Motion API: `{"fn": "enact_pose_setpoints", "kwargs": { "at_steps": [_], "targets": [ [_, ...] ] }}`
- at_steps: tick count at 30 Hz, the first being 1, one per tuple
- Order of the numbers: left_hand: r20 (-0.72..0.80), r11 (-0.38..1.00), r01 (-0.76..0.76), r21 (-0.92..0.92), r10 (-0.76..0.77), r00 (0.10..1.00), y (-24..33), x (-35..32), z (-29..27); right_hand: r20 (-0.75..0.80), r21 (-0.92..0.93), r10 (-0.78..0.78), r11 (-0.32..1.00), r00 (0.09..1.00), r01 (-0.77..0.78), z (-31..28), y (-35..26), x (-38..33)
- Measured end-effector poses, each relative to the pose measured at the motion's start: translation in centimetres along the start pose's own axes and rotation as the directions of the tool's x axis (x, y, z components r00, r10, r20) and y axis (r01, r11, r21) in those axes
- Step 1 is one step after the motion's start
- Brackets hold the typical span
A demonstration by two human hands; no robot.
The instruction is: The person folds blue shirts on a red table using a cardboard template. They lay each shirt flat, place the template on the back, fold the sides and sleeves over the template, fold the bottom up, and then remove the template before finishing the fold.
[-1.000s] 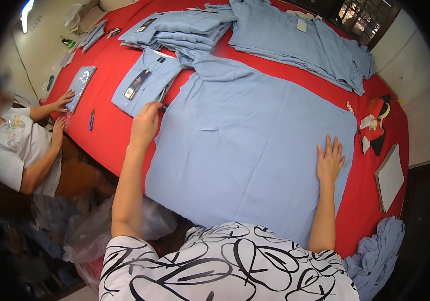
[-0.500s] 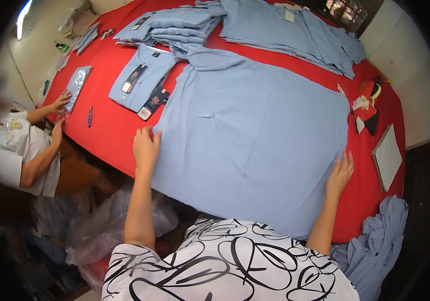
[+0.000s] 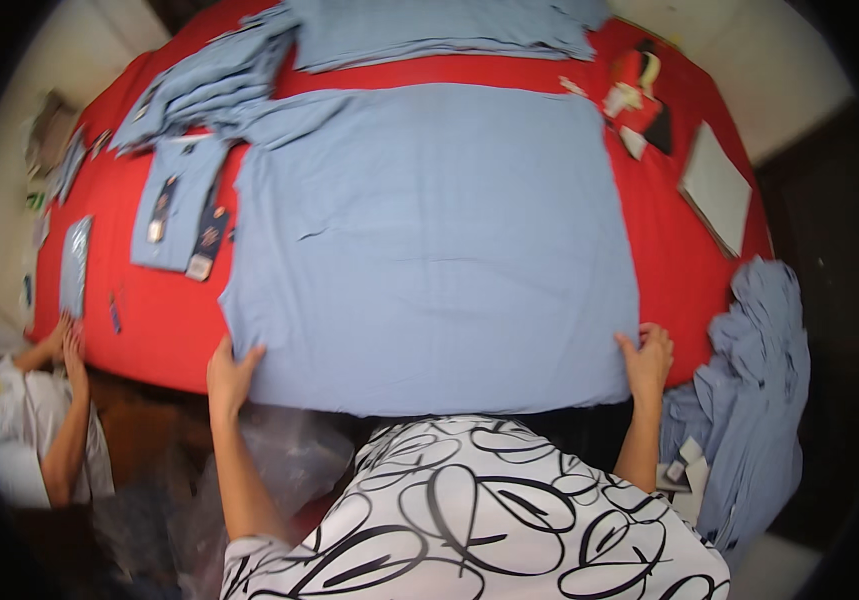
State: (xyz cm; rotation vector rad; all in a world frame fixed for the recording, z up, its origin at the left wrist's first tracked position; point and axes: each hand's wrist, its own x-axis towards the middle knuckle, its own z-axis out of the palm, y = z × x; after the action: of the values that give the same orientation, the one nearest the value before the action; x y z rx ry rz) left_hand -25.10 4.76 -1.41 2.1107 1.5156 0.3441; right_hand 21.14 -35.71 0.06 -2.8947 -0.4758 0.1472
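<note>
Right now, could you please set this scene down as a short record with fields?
Left hand: at the near left edge of the spread light blue shirt, thumb and fingers apart
Right hand: at its near right edge, thumb and fingers apart
Surface: red tablecloth
Left of shirt: folded light blue shirt with dark hang tags
Beyond it: layered light blue garments
Right: flat white rectangular item; crumpled blue garments
Co-worker: hands near a plastic-wrapped garment
</note>
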Motion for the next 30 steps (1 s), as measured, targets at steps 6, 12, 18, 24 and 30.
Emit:
{"fn": "enact_pose_setpoints", "kwargs": {
  "at_steps": [6,12,18,24,30],
  "targets": [
    [-0.143,0.964,0.129,-0.233,-0.165,0.976,0.2,-2.9,1.2,-0.061,0.54,0.079,0.841,0.995,-0.034,1.9,4.8,-0.9],
    [-0.277,0.985,0.059,0.16,-0.013,0.961,3.6,-2.9,1.5,-0.143,0.434,0.142,0.898,0.98,-0.066,1.1,2.3,-1.1],
    [-0.287,0.91,-0.33,0.253,0.396,0.872,7.3,5.6,5.0,-0.374,0.295,-0.187,0.905,0.909,0.308,1.4,-5.2,9.4],
    [-0.283,0.883,-0.442,0.155,0.469,0.837,12.4,19.0,8.1,-0.413,0.128,-0.211,0.95,0.886,0.286,3.3,-14.7,24.2],
    [-0.235,0.863,-0.356,0.359,0.453,0.86,12.1,24.1,8.9,-0.203,0.368,-0.097,0.915,0.974,0.168,1.4,-20.3,27.6]
  ]
}}
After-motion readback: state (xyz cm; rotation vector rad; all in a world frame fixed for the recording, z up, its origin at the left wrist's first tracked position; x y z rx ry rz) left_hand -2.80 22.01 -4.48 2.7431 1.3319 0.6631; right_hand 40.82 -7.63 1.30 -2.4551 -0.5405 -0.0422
